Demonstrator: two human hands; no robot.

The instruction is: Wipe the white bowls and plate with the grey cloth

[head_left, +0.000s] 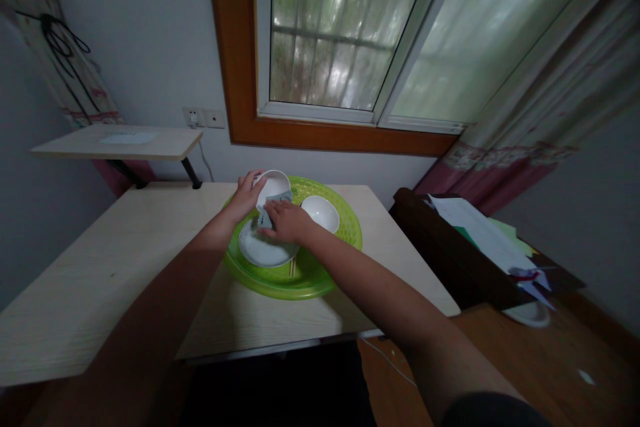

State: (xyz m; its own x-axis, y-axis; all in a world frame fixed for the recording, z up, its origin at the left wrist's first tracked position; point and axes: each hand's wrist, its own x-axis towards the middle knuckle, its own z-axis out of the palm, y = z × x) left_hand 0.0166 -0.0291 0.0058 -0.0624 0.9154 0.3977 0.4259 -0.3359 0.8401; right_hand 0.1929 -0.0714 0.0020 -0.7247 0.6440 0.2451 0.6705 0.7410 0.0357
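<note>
My left hand (246,195) grips the rim of a white bowl (273,181), tilted on its side with its inside facing me. A grey-blue cloth (265,219) is in my right hand (286,220), which presses it at the bowl's lower part. Under my hands lies a white plate (265,250) on a round green plastic tray (300,288). To the right, a second white bowl (324,215) stands upright on the tray. Chopsticks (293,267) stick out from beside the plate, partly hidden by it and my right arm.
The tray rests on a pale wooden table (150,240). A small raised shelf (120,141) stands at its back left. Behind are a wall socket (204,118) and a window (340,33). Right of the table, papers (480,230) lie on a dark wooden piece of furniture (450,253).
</note>
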